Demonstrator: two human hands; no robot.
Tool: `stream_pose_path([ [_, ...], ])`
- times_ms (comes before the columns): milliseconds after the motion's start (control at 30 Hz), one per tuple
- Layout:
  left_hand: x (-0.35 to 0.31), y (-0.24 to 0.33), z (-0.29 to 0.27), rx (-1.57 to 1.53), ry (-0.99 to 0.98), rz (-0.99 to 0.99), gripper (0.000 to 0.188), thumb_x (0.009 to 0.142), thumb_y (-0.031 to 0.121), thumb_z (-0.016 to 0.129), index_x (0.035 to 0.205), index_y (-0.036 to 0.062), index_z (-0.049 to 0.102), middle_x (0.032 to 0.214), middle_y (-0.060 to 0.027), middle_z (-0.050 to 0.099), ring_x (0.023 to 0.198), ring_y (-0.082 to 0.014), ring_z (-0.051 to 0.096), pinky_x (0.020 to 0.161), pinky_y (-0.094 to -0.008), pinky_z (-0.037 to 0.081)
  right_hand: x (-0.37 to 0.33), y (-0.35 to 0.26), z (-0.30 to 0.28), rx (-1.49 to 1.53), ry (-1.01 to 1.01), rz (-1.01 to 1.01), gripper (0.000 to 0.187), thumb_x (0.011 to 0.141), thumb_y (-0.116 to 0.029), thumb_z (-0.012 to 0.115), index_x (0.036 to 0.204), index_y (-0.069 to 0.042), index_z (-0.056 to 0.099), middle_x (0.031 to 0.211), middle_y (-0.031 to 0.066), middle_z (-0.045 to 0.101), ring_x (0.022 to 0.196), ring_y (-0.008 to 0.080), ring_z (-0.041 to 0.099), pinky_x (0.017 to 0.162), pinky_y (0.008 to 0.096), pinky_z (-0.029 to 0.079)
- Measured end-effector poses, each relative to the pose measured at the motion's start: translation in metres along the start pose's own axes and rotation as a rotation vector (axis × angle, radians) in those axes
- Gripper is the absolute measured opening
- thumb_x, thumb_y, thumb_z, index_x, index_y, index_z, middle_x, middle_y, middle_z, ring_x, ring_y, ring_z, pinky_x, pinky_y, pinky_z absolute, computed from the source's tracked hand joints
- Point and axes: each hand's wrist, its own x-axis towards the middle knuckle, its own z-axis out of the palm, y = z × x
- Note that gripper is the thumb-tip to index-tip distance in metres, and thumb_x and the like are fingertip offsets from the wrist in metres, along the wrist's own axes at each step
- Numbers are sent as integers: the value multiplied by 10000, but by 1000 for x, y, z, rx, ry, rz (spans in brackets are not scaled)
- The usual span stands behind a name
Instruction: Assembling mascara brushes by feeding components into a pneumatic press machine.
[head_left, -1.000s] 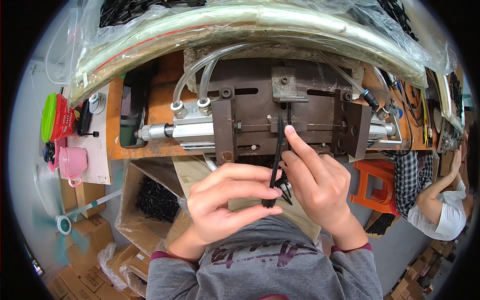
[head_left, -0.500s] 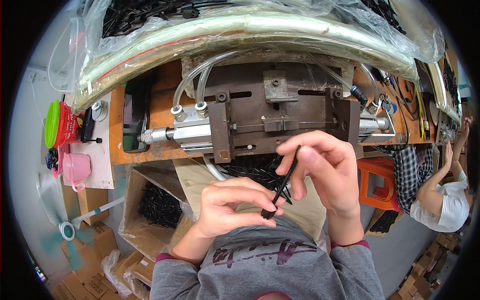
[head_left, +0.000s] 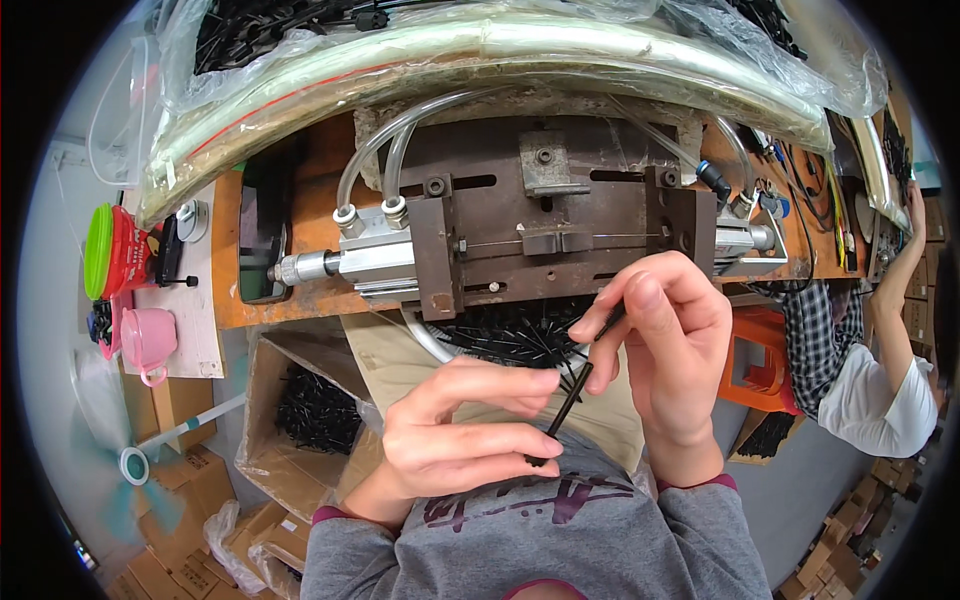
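Close to my chest, my left hand [head_left: 465, 425] pinches the lower end of a thin black plastic strip [head_left: 568, 405] between thumb and a finger. The strip slants up and right toward my right hand [head_left: 665, 345]. A black length shows between the thumb and fingers of that hand. Fingers cover the gap, so I cannot tell whether both black parts are one piece. Beyond my hands sits a brown metal fixture [head_left: 490, 210] with a small metal block [head_left: 556, 240] at its middle. Below its front edge lies a pile of thin black pieces [head_left: 510, 330].
A carton [head_left: 265, 440] of black pieces stands at lower left. Clear air hoses [head_left: 375, 160] rise from a silver cylinder [head_left: 375, 265]. Plastic-wrapped bags of black parts line the back. An orange stool [head_left: 750, 365] and another person [head_left: 885, 400] are at right.
My right fingers have closed over the upper part of the black strip, and its lower end has dropped slightly with my left hand. The other person's arm has stretched forward.
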Motion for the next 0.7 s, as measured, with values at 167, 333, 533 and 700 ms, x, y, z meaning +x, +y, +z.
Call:
stream_pose_path([
  [167, 5, -4, -2, 107, -75, 83, 307, 601, 149, 879, 840, 19, 738, 1051, -202, 696, 825, -253, 685, 672, -312, 546, 0, 3, -1, 127, -53, 103, 242, 1000, -190, 534, 921, 34, 580, 784, 178, 676, 509, 175, 646, 443, 225, 471],
  [333, 3, -5, 0, 128, -69, 68, 298, 608, 119, 867, 846, 4, 729, 1042, -205, 699, 764, -222, 690, 642, -295, 562, 1, 7, -3, 194, -45, 123, 251, 1004, -199, 522, 926, 35, 569, 773, 188, 669, 493, 186, 643, 440, 231, 475],
  [533, 3, -4, 0, 143, -71, 46, 293, 611, 114, 863, 850, 4, 732, 1045, -197, 701, 754, -207, 686, 646, -287, 564, 2, 9, -4, 208, -49, 142, 251, 1006, -198, 517, 932, 38, 562, 775, 192, 664, 492, 189, 643, 442, 233, 476],
  [700, 3, -4, -1, 101, -86, 47, 313, 627, 17, 809, 921, -36, 713, 1111, -233, 673, 839, -274, 704, 688, -311, 578, 1, 11, -3, 220, -30, 144, 240, 1005, -190, 520, 943, 38, 560, 790, 186, 663, 501, 191, 646, 448, 236, 483],
])
